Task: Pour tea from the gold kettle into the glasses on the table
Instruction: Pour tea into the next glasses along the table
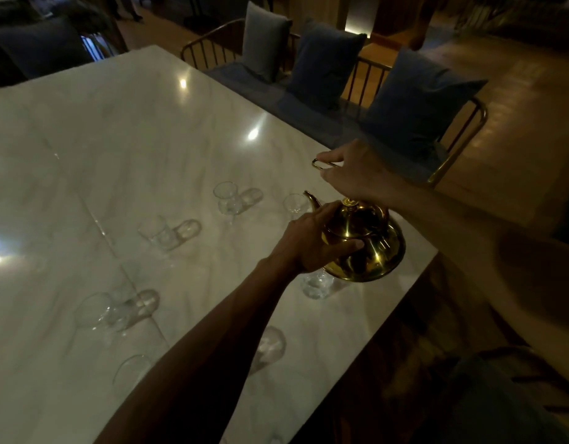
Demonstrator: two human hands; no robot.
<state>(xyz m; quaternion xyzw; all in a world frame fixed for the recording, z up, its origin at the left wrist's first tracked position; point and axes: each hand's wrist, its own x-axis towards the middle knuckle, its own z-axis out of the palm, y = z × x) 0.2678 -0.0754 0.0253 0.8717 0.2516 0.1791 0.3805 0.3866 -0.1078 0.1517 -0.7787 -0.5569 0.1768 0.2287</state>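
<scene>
The head-worn wide-angle view looks forward and steeply down from above the near right corner of the marble tabletop (148, 139), which runs off toward 10 o'clock. It sits close: the left forearm (212, 347) enters from 6 o'clock and the right forearm (469, 225) from 3 o'clock, meeting at the gold kettle (366, 248) just right of centre. A cushioned bench (308, 116) lies farther off at 1 o'clock.

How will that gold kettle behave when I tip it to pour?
The gold kettle is probably slippery: its polished body gleams under the left hand. Its thin handle, gripped by the right hand, looks like it may pivot, so the body could swing. Bulbous shape suggests real weight if full.
</scene>
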